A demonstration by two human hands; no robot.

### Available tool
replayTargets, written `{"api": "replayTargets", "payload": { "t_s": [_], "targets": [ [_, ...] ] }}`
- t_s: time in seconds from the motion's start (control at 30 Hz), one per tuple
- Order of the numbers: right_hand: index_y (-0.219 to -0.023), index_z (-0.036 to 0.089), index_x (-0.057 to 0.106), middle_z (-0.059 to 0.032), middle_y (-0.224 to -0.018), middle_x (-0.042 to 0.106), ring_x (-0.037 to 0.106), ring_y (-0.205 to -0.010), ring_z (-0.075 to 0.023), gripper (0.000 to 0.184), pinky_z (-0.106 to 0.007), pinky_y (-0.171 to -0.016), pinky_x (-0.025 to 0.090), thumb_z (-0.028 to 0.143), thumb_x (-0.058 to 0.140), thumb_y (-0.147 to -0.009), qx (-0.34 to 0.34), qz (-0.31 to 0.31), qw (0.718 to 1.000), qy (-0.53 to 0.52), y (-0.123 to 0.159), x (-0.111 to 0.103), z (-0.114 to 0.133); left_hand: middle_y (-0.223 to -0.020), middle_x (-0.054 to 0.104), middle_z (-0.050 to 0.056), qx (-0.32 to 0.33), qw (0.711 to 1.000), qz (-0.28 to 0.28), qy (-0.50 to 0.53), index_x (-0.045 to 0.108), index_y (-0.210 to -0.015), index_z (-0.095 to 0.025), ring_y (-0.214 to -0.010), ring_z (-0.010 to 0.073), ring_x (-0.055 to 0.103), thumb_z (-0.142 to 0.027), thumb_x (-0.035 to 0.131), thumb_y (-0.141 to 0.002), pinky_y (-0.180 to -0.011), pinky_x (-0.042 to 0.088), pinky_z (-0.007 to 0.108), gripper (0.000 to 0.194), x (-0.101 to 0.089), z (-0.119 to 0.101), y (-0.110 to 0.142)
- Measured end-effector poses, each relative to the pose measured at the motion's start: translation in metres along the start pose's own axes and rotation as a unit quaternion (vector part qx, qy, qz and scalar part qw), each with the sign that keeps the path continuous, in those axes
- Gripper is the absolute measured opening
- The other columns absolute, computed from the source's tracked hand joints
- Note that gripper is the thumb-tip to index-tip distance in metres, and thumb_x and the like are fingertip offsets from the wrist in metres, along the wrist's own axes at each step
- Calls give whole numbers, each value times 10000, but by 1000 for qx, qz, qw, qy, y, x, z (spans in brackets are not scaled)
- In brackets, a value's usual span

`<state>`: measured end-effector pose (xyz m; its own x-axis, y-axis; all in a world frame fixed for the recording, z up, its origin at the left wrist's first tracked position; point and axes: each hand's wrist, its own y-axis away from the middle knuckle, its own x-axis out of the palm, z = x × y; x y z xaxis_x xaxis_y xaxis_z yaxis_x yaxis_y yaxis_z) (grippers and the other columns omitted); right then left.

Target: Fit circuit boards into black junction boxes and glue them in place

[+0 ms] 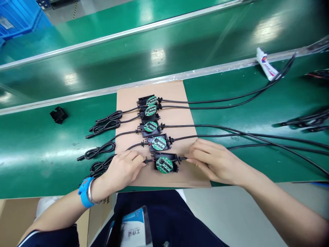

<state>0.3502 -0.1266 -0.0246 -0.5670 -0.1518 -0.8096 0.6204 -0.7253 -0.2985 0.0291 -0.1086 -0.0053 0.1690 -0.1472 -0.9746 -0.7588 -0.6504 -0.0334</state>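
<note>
Several black plastic housings, each with a green circuit board and cables at both ends, lie in a column on a brown cardboard sheet. Nearest me is a housing with its round green circuit board sitting on it at a slant. My left hand is closed around the cable at that housing's left end; its fingertips are partly hidden. On the other side, my right hand pinches the black cable leaving the right end. Just beyond sits another housing with its circuit board.
Coiled black cables with plugs lie left of the cardboard. Farther left is a loose black plastic part. A white tube rests by the metal rail. More cables lie at right; a blue crate stands at back left.
</note>
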Motion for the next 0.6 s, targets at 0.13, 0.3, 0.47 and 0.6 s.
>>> {"api": "replayTargets", "payload": {
  "t_s": [0.13, 0.3, 0.47, 0.6],
  "targets": [
    [-810, 198, 540, -46, -753, 538, 472, -703, -172, 166, -309, -637, 380, 113, 479, -939, 4, 23, 1000, -9, 7, -6, 2, -849, 676, 31, 32, 998, -48, 5, 639, -941, -186, -789, 168, 654, -265, 494, -998, -716, 544, 295, 175, 0, 0, 2],
    [-769, 197, 511, -39, -735, 510, 447, -687, -167, 194, -302, -647, 384, 106, 461, -932, 23, 33, 998, 38, 6, 7, -2, -811, 657, 25, 39, 998, -15, -45, 638, -877, -185, -755, 189, 652, -213, 531, -970, -660, 538, 316, 144, 1, -7, -3],
    [-717, 192, 524, -48, -735, 530, 466, -688, -168, 250, -309, -652, 393, 104, 427, -929, 6, 58, 996, 61, -8, 9, -7, -902, 679, 40, -6, 998, 55, -3, 651, -911, -183, -796, 205, 671, -205, 582, -936, -684, 558, 335, 77, -9, -4, 1],
    [-850, 205, 642, -52, -802, 623, 565, -768, -177, 176, -310, -697, 442, 237, 503, -954, 10, 111, 994, -21, -44, -18, -21, -971, 699, 43, -49, 997, 18, 63, 663, -1041, -205, -883, 195, 662, -309, 539, -981, -783, 551, 330, 173, -35, 21, -15]
  ]
}}
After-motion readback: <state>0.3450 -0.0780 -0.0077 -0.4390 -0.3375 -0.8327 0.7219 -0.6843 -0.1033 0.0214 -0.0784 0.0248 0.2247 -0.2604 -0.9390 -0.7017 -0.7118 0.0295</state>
